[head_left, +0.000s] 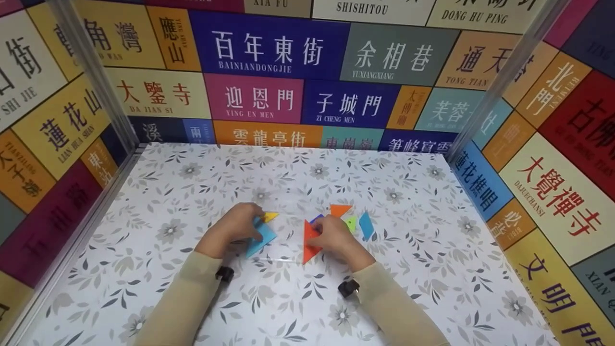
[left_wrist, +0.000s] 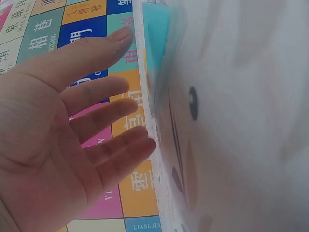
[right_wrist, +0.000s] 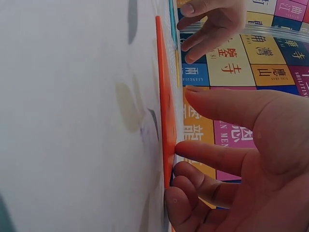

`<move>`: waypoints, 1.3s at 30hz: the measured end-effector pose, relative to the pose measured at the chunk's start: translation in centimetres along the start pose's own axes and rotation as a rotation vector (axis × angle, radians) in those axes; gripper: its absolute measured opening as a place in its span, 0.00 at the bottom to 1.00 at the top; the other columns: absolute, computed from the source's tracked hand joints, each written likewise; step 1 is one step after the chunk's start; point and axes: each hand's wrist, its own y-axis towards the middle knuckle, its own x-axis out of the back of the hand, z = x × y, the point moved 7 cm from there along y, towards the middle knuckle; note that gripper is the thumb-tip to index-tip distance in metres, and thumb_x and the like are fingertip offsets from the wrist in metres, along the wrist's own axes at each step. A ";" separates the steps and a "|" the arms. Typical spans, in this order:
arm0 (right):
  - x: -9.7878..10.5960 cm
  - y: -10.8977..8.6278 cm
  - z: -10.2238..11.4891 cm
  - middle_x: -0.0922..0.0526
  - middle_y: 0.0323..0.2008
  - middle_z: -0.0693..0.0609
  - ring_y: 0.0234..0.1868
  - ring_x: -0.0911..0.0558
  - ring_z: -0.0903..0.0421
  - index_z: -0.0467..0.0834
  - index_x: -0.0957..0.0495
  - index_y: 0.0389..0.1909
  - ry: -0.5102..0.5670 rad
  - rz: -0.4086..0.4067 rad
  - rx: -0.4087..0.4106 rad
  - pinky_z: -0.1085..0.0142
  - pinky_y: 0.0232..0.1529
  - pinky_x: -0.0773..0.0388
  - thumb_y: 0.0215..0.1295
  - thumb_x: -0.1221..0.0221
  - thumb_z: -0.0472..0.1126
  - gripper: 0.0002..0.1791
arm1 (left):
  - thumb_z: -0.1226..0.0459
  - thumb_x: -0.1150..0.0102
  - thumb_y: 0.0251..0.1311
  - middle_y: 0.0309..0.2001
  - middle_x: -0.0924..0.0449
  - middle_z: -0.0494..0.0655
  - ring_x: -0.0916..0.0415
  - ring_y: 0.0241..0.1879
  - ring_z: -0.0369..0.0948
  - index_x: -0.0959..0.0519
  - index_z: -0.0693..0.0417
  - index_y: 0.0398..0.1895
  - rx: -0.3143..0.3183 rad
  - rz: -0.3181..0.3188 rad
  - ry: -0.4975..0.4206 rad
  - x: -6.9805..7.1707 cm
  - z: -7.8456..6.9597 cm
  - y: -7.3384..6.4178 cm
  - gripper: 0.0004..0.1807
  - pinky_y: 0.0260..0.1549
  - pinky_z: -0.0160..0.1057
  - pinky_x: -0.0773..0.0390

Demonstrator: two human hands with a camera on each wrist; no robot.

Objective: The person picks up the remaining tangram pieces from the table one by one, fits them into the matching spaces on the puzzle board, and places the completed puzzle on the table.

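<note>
Blue triangle (head_left: 264, 237) lies on the bench (head_left: 394, 288) by your left hand (head_left: 238, 222) in the head view, with a yellow triangle (head_left: 272, 216) just beside it; your right hand (head_left: 338, 239) is at a red triangle (head_left: 308, 246). If your right hand slides away from your left, it could bump the orange piece (head_left: 339, 209), green piece (head_left: 352, 223) or slanted blue piece (head_left: 366, 226). Your hands hide bits of both big triangles and most of the dark blue piece (head_left: 317, 219). A see-through edge (head_left: 281, 261) shows faintly between your hands; you can't tell what it is, but a shape could catch on it. From the left wrist, your left fingers are spread loose and grip nothing; the blue triangle is blurry and almost side-on. From the right wrist, your right fingers are loose too, touching the red triangle with the thumb off it, so it could slip if you lifted it like that. Your fingers hide its low end.
</note>
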 end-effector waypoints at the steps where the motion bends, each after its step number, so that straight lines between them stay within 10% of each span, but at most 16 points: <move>1: 0.1 0.0 0.1 0.14 0.47 0.48 0.46 0.19 0.52 0.40 0.13 0.48 -0.013 -0.004 0.008 0.54 0.57 0.17 0.55 0.21 0.44 0.22 | 0.65 0.14 0.43 0.62 0.15 0.53 0.19 0.62 0.52 0.14 0.58 0.59 0.000 0.012 0.005 -0.1 -0.1 0.0 0.35 0.68 0.53 0.23; 19: -0.1 -0.8 -0.2 0.18 0.37 0.49 0.37 0.19 0.51 0.44 0.17 0.43 -0.026 0.041 -0.098 0.62 0.36 0.20 0.56 0.21 0.46 0.19 | 0.66 0.14 0.42 0.58 0.15 0.54 0.19 0.57 0.52 0.13 0.60 0.55 -0.016 0.044 0.051 -1.2 -0.8 0.1 0.31 0.64 0.51 0.20; 39: 1.3 0.0 -1.0 0.17 0.39 0.48 0.39 0.20 0.49 0.40 0.18 0.46 -0.103 0.020 -0.083 0.60 0.39 0.18 0.53 0.20 0.45 0.24 | 0.60 0.16 0.48 0.47 0.19 0.51 0.27 0.44 0.47 0.12 0.59 0.44 0.008 0.036 0.133 -2.5 -2.8 -0.1 0.21 0.50 0.48 0.20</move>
